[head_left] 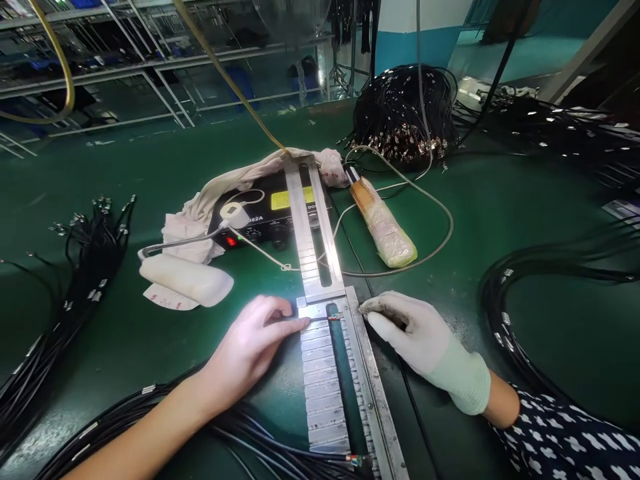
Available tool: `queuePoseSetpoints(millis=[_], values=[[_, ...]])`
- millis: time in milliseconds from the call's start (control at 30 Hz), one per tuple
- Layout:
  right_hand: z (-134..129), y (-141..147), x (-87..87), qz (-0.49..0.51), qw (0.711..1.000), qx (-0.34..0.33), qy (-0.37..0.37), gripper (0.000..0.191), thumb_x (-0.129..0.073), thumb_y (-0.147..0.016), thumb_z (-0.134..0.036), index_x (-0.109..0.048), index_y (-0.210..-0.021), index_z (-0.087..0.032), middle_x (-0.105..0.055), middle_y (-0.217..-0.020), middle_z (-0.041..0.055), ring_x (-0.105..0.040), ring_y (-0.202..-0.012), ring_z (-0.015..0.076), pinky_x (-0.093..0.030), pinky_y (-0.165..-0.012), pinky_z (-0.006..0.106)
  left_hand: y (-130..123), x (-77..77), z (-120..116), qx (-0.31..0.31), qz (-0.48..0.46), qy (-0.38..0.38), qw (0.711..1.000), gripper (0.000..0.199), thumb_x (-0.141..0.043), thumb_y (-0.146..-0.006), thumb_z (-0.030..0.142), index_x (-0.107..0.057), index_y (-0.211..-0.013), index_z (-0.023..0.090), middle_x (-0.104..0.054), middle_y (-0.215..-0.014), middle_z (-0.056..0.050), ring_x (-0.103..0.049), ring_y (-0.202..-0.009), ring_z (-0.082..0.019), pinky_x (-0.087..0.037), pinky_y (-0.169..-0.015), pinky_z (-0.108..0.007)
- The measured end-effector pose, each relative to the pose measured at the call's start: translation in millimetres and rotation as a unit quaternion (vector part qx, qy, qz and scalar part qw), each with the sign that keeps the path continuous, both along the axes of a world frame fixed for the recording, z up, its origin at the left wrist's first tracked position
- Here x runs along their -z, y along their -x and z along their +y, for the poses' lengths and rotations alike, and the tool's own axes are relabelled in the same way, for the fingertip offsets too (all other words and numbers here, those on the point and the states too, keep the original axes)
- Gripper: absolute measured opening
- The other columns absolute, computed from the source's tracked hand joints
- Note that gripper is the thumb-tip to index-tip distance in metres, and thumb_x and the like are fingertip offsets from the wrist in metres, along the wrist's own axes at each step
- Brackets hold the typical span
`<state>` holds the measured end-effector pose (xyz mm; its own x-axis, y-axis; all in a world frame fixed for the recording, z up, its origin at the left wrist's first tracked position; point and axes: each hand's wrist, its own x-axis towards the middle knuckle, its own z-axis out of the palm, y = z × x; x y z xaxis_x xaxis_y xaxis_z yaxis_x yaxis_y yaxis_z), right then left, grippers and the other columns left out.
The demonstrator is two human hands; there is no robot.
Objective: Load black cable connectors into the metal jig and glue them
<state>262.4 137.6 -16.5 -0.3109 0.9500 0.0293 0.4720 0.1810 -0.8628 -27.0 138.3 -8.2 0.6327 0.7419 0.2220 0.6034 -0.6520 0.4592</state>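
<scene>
A long metal fixture (325, 393) with a row of slots runs down the middle of the green table. My bare left hand (260, 337) is at its left edge, thumb and index finger closed on a thin black cable (320, 319). The cable lies across the top slot, its stripped end with small coloured wires over the fixture's gap. My right hand (420, 333), in a white glove, is beside the fixture's right rail with thumb and fingers curled; whether it holds anything is hidden. Another cable end (355, 459) lies across the fixture's bottom.
Behind the fixture stands a black control box (265, 213) with a cloth (235, 177) over it. A white-wrapped tool (187, 279) lies left, a taped handle (385, 223) right. Black cable bundles lie left (95, 267), right (505, 300) and at the back (405, 113).
</scene>
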Motion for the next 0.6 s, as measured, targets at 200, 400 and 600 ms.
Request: queuePoseSetpoints(millis=[200,400,600], values=[[1.2,1.3,-0.2,-0.007,1.0,0.006,-0.002,0.016,-0.053,-0.092,-0.026,-0.069,-0.096,-0.026,-0.071,-0.094,0.0,-0.065,-0.087,0.0184,-0.052,-0.077,0.03,0.6,8.0,-19.2,-0.045,0.1,-0.114,0.987,0.042,-0.037,-0.095,0.01,-0.057,-0.127,0.027,-0.054,-0.086,-0.004,-0.044,-0.076,-0.017,-0.036,-0.064,-0.031],[2.3,5.2,2.3,-0.009,1.0,0.025,-0.012,0.018,-0.052,-0.091,-0.027,-0.07,-0.095,-0.024,-0.072,-0.094,0.0012,-0.065,-0.083,0.0183,-0.053,-0.076,0.031,-18.8,-3.9,-20.3,-0.035,0.175,-0.098,0.979,0.033,-0.034,-0.097,0.016,-0.06,-0.117,0.017,-0.06,-0.084,-0.006,-0.05,-0.074,-0.019,-0.037,-0.064,-0.032],[1.9,7.2,4.7,-0.037,0.997,0.043,-0.055,0.019,-0.053,-0.091,-0.027,-0.068,-0.102,-0.024,-0.072,-0.098,0.0004,-0.065,-0.086,0.0176,-0.052,-0.08,0.031,-49.0,-6.7,-2.2,-0.013,0.204,-0.097,0.974,0.038,-0.038,-0.095,0.014,-0.056,-0.127,0.024,-0.062,-0.09,-0.006,-0.056,-0.078,-0.02,-0.04,-0.067,-0.033]])
